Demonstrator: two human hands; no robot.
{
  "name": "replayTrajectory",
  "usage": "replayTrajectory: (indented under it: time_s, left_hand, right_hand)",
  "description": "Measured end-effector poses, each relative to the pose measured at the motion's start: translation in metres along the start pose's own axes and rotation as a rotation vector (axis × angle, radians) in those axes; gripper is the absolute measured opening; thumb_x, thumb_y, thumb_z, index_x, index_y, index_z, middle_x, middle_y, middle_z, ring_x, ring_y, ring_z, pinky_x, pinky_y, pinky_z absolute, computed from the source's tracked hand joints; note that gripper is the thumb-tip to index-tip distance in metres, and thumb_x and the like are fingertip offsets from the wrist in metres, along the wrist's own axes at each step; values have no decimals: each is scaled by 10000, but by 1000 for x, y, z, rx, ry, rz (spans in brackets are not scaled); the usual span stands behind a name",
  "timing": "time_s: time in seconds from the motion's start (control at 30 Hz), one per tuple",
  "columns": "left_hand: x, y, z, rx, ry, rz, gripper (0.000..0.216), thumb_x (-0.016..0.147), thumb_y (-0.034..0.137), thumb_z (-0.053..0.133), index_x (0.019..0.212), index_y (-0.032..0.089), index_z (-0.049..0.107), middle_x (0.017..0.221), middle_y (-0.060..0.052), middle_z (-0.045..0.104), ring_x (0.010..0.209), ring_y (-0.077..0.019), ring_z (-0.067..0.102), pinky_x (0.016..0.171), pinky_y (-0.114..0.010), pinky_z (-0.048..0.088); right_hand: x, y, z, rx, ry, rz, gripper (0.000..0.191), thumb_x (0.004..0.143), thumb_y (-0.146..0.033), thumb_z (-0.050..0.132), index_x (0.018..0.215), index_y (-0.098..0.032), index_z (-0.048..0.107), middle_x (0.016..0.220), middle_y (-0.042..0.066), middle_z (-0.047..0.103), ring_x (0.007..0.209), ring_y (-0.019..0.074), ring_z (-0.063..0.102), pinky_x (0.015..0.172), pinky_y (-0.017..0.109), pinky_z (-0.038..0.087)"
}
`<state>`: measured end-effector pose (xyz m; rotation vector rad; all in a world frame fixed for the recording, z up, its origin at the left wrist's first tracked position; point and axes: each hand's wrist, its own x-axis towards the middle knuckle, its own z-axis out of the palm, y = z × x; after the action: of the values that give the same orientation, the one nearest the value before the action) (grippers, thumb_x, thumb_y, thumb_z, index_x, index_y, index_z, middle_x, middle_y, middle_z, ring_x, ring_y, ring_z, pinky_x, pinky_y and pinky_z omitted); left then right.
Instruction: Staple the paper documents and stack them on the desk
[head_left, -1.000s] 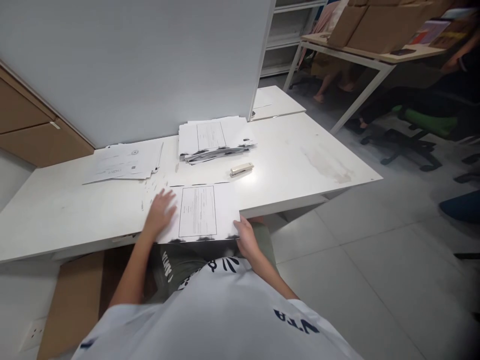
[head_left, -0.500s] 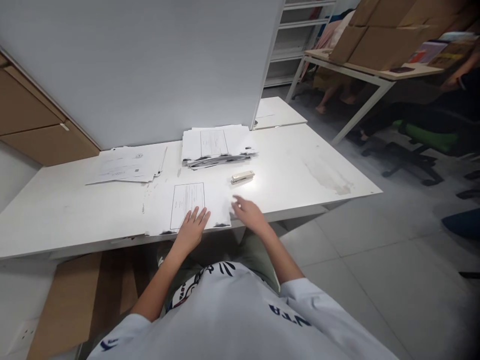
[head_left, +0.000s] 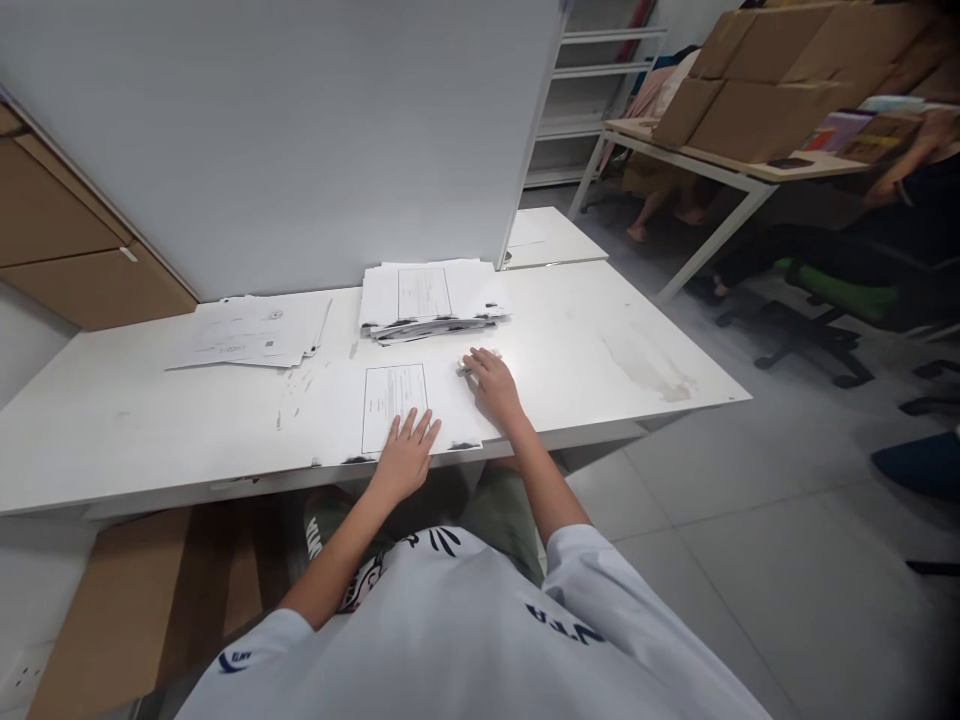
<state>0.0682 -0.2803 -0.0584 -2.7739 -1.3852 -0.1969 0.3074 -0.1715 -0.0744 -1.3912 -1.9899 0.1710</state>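
Note:
A printed sheet of paper [head_left: 394,388] with a black-framed text block lies at the front edge of the white table [head_left: 570,360]. My left hand [head_left: 407,458] rests flat on its lower part, fingers spread. To the right of the sheet, my right hand [head_left: 493,385] is over a small cream stapler [head_left: 463,370], with its fingers closed round it. Most of the stapler is hidden under that hand; its left end shows. Dark smudges mark the sheet's lower edge.
Behind the sheet sits a thick stack of papers [head_left: 424,292] against a grey partition [head_left: 300,130]. More papers [head_left: 240,335] lie to the left, near cardboard boxes [head_left: 97,285]. At the right, another table [head_left: 694,158] carries boxes, with people nearby.
My right hand has moved forward from the sheet's right edge onto the stapler and closed on it. My left hand and the sheet have shifted slightly right.

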Motion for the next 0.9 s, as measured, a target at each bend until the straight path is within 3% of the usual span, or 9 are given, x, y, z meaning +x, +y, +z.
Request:
replayTrajectory:
  time_s: [0.33,0.5,0.57,0.63,0.7,0.73,0.8,0.87,0.9]
  left_hand:
    - [1,4,16,52,126,-33,644,883,217,487,1522,209,411,1577,-114,364,1472,-373,285,1173,-592,275]
    - [-3,-6,18,-3,119,-112,519,900,163,416,1393,192,578,1473,-108,515,1409,-307,424,1143,-510,364]
    - [-12,-27,2,-145,100,-300,446,946,198,353,1235,175,692,1305,-112,657,1275,-270,577,1068,-437,464]
    - [-18,-56,-29,-299,160,-584,499,1000,311,280,1095,162,747,1119,-112,741,1093,-263,686,953,-394,545]
    - [-14,-82,-69,-358,351,-800,564,1016,413,239,1153,159,724,1080,-107,750,1019,-269,709,893,-386,571]
    - [-5,-92,-89,-346,471,-825,560,1016,433,243,1253,164,673,1142,-103,733,1057,-269,696,912,-388,564]
    - [31,-103,-122,-279,658,-706,545,1017,405,267,1454,175,497,1377,-101,611,1272,-257,575,1054,-391,483]
    - [86,-108,-137,-193,685,-460,553,1017,334,267,1532,159,370,1559,-99,407,1461,-241,342,1190,-406,324]
    - [118,-109,-137,-148,639,-357,551,1013,283,249,1532,135,362,1582,-114,362,1488,-244,283,1212,-429,277]
  right_hand:
    - [12,-15,0,-180,-80,-4,454,852,-28,430,1206,-151,686,1114,147,666,1094,279,542,904,406,410]
    - [11,-13,6,-189,34,-32,477,830,-20,451,1225,-180,664,1169,129,655,1110,248,550,924,382,411]
    - [11,-13,10,-194,79,-30,477,824,-20,451,1220,-181,662,1196,128,656,1145,246,552,943,379,414]
    - [12,-12,15,-206,130,-33,469,834,-35,451,1239,-165,649,1280,136,632,1255,258,511,1026,399,387]
    - [15,-11,19,-218,148,-41,473,860,-63,445,1297,-138,611,1405,143,563,1380,274,418,1123,434,319]
    - [16,-10,21,-221,136,-40,483,874,-78,439,1331,-127,585,1460,142,520,1421,279,374,1155,450,285]
    - [19,-11,23,-219,86,-22,500,892,-101,430,1378,-119,545,1517,138,462,1457,284,332,1185,474,247]
    - [21,-12,23,-210,41,15,507,898,-109,427,1394,-126,532,1524,137,455,1461,282,332,1193,483,240]
    - [21,-14,21,-206,29,38,508,899,-109,426,1397,-130,530,1519,137,461,1459,280,338,1193,483,242]
